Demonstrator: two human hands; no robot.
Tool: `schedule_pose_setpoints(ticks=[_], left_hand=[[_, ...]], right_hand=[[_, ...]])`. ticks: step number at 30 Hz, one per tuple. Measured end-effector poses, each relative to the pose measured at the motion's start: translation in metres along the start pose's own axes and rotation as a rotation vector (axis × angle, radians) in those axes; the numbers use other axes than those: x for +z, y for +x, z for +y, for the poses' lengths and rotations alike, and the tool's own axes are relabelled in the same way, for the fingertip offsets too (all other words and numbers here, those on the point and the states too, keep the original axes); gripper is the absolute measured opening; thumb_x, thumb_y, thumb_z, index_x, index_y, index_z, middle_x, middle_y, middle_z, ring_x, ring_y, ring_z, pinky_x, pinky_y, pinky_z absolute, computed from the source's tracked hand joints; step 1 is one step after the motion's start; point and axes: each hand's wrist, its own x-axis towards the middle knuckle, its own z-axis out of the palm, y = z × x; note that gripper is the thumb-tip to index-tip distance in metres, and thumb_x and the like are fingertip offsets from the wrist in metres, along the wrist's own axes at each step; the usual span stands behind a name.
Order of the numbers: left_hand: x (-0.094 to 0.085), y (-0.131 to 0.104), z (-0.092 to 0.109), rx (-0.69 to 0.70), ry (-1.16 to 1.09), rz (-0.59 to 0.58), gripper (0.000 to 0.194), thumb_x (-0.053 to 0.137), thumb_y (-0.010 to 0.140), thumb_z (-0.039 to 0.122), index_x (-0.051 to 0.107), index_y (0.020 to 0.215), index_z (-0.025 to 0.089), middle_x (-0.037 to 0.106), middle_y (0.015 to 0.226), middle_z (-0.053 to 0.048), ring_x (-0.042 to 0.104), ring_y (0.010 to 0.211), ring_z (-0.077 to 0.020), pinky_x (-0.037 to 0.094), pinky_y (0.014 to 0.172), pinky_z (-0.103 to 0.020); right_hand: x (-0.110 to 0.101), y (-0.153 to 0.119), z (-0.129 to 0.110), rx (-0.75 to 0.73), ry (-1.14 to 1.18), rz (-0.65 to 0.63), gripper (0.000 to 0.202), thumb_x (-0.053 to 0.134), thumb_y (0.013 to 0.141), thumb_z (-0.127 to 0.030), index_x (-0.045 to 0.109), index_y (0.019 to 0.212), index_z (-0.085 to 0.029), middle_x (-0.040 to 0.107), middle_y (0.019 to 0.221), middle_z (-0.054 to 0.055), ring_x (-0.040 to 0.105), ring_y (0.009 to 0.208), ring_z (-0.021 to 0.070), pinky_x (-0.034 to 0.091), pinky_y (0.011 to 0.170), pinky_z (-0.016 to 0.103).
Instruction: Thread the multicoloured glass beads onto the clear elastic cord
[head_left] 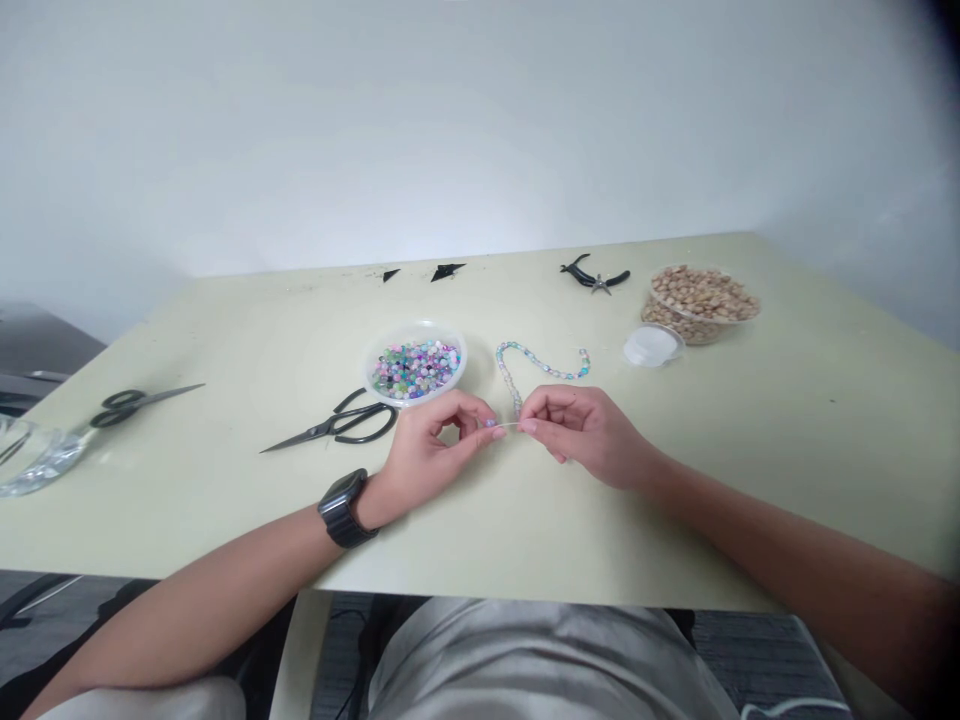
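Between thumb and fingertips, my left hand [442,440] pinches a small purple bead [490,423], right at the end of a thin pale cord [508,425]. The cord's other side is pinched by my right hand [581,428], so a short stretch spans the gap between my hands. A string of pastel beads [531,355] runs from beside my right fingers and curves over the table to the right. Just beyond my left hand stands a clear round bowl of mixed beads [417,370]. Black-handled scissors [334,425] lie left of it, their handles near the bowl.
Another pair of scissors [135,400] lies far left, by a clear plastic dish [45,465]. Small pliers [596,275] rest at the back. At the right are a tub of tan nut-like pieces [701,300] and a small white-filled cup [652,346]. Black scraps [448,271] lie near the wall.
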Motion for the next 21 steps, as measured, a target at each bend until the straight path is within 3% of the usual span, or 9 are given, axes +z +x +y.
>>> schedule_pose_setpoints(ticks=[21], left_hand=[[-0.0004, -0.0011, 0.0025, 0.027, 0.007, 0.003, 0.014, 0.08, 0.089, 0.027, 0.071, 0.091, 0.017, 0.07, 0.079, -0.004, 0.063, 0.069, -0.0131, 0.05, 0.064, -0.026]], right_hand=[[0.0004, 0.0013, 0.0, -0.005, -0.031, 0.02, 0.02, 0.068, 0.093, -0.032, 0.065, 0.08, -0.017, 0.048, 0.06, -0.005, 0.044, 0.052, 0.0083, 0.032, 0.05, 0.025]])
